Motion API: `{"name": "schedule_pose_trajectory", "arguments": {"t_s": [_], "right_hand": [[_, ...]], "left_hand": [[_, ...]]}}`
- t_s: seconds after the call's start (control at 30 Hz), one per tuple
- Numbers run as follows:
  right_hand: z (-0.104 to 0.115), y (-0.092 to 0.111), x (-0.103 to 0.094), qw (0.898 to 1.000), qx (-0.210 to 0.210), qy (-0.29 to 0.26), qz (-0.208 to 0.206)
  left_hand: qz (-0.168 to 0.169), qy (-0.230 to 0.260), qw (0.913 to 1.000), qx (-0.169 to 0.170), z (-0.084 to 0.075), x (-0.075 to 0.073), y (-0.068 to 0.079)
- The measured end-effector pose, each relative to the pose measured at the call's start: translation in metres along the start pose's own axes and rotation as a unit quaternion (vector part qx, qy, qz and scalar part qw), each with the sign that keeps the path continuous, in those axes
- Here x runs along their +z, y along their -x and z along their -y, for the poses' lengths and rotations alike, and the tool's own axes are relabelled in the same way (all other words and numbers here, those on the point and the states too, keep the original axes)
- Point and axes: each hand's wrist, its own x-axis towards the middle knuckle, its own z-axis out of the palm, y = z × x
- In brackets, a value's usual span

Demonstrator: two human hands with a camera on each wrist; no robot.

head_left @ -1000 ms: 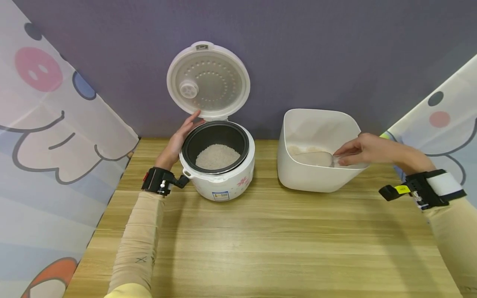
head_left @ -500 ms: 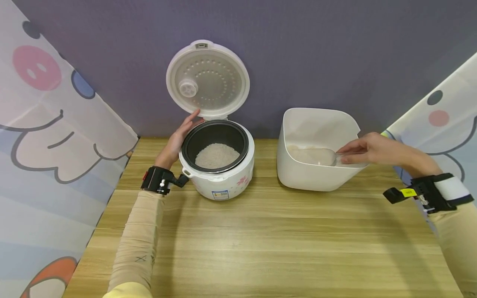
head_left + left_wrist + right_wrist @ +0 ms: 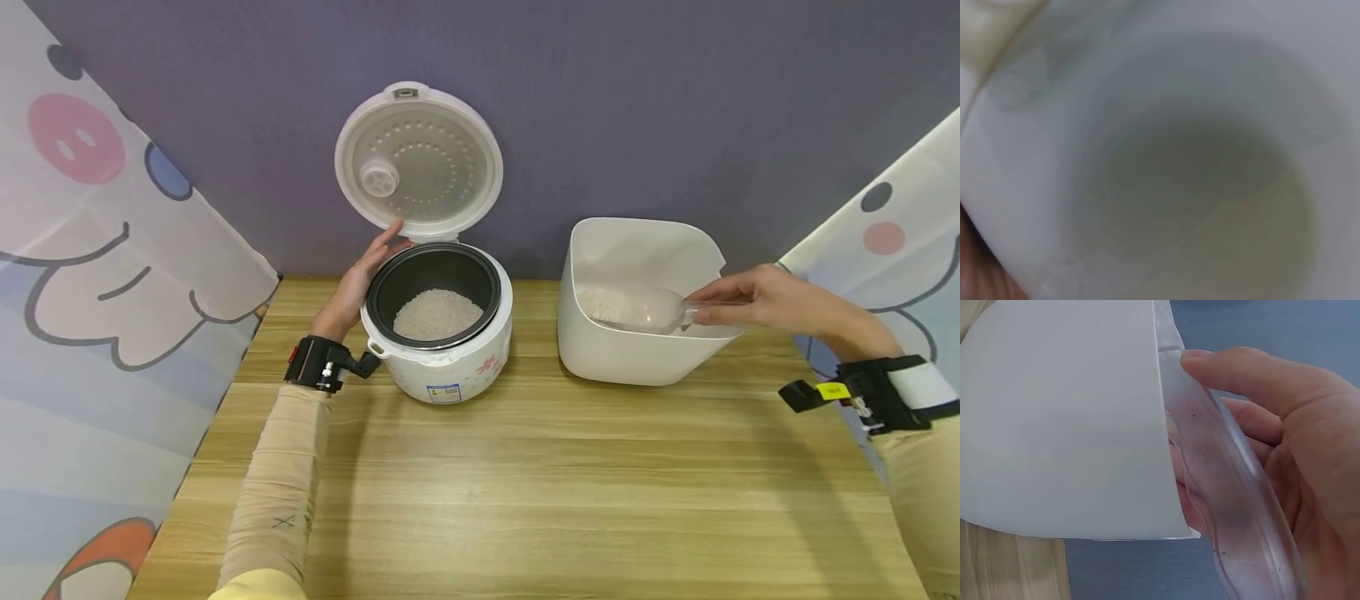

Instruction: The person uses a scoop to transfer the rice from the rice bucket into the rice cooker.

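A white rice cooker (image 3: 465,377) stands on the table with its lid (image 3: 420,167) raised and rice (image 3: 438,315) in its dark inner pot (image 3: 442,252). Along the cooker's left side rests my left hand (image 3: 351,292), its fingers stretched toward the lid hinge. My right hand (image 3: 772,298) grips the handle of a clear plastic scoop (image 3: 660,312) at the right rim of a white bin (image 3: 637,358). The scoop's bowl lies inside the bin, over rice (image 3: 600,303). In the right wrist view, thumb and fingers wrap the clear handle (image 3: 1222,481). The left wrist view is blurred, mostly white cooker wall.
The wooden table (image 3: 525,483) stretches in front of the cooker and bin. A grey-purple wall (image 3: 600,108) rises right behind them. Printed cartoon sheets (image 3: 97,250) hang at the left and right sides.
My right hand has moved slightly right, drawing the scoop back toward the bin's right rim and tilting it. More of the scoop's bowl shows now. The left hand stays in place.
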Motion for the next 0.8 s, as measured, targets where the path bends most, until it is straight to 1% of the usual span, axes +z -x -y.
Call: {"name": "schedule_pose_trajectory", "arguments": {"t_s": [0.2,0.57,0.67,0.8], "right_hand": [[-0.0015,0.0018,-0.0022,1.0,0.024,-0.019,-0.002],[-0.0013,0.0041,-0.0029,0.999,0.027,-0.016,-0.016],[-0.0009,0.0044,-0.0034,0.999,0.021,-0.015,-0.022],[0.0019,0.0053,-0.0058,0.999,0.029,-0.008,-0.03]], "left_hand": [[0.001,-0.002,1.0,-0.001,0.0005,0.0,-0.0003],[0.004,-0.009,1.0,0.001,0.0017,-0.0003,-0.0011],[0.004,-0.011,0.9999,0.001,0.0022,-0.0009,-0.0011],[0.002,-0.014,0.9999,0.003,0.0022,-0.0013,-0.0009]]}}
